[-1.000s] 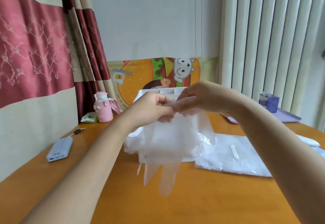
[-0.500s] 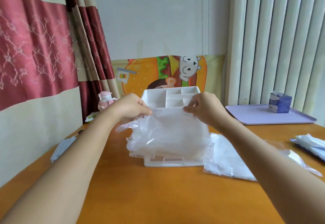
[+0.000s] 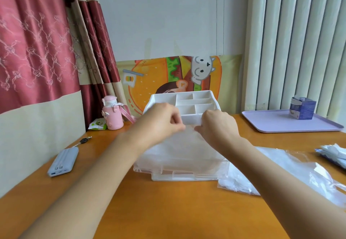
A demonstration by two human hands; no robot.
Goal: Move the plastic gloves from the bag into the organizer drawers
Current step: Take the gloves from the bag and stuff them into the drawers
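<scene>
Orange-brown wood makes up the worktop (image 3: 168, 210) in front of us, set in a corner with a red-and-cream curtain to the left and pale vertical blinds to the right. At its middle we hold a thin, translucent plastic glove (image 3: 179, 147) by its upper edge. Our left hand (image 3: 161, 120) and right hand (image 3: 219, 126) sit close together, each pinching the film between thumb and curled fingers. The sheet hangs down across the front of the white plastic desk organizer (image 3: 187, 100), over its clear lower drawers (image 3: 183, 173). Whether the hem already lies inside a drawer we cannot tell, since film and drawer blur together. We judge the glove nearly weightless, limp and slippery, prone to cling, crumple or drift. It seems best held at the cuff edge with two light pinches, then folded flat before it is tucked in. Just right of the organizer lies the clear plastic bag (image 3: 280, 165), flat on the wood with more pale film inside. Farther out we see a grey-blue power bank (image 3: 62, 162) to the left, a pink bottle (image 3: 112, 115) near the curtain, and a lilac tray (image 3: 271, 124) carrying a small blue carton (image 3: 302, 110).
</scene>
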